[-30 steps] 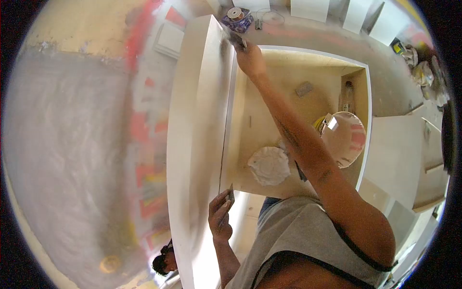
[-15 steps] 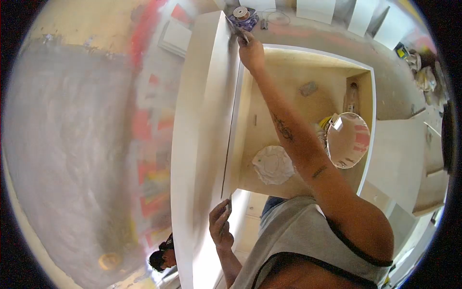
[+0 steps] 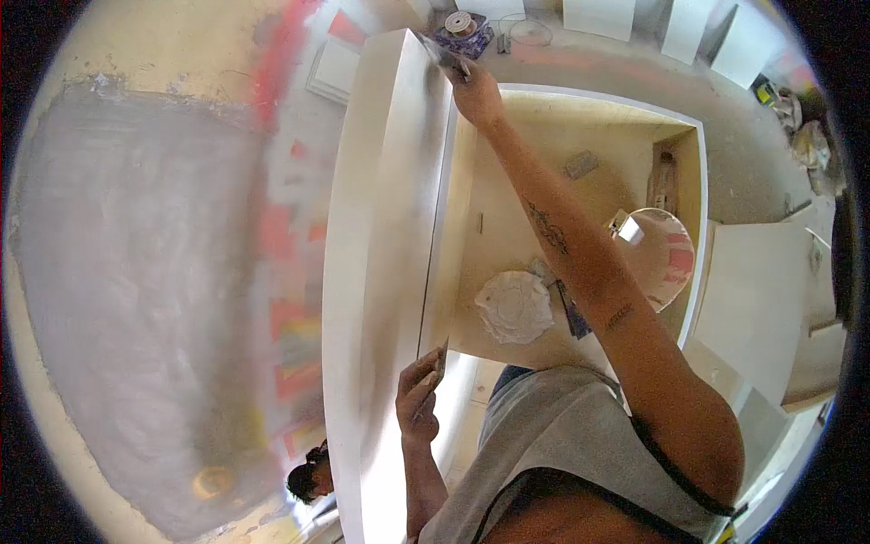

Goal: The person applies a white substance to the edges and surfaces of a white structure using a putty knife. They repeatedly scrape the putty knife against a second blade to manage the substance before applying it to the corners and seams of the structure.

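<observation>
Reaching far forward, my right hand is closed on a putty knife. Its blade lies at the far end of a long white board. My left hand is closed beside the near part of the board, with a thin flat scraper pinched upright between thumb and fingers. A narrow dark gap runs between the board and a box-like cabinet. Inside the cabinet, a crumpled white round thing lies near my right forearm, and a white bucket with red marks is partly behind that arm.
A grey block and a bottle lie in the cabinet. Beyond its far side is a spool on the floor. White panels lean at the back. Another person is partly visible past the board, lower left.
My left hand has risen slightly, its scraper tilting more upright. The right hand has shifted slightly right with the putty knife at the board's far end. The view has moved a little.
</observation>
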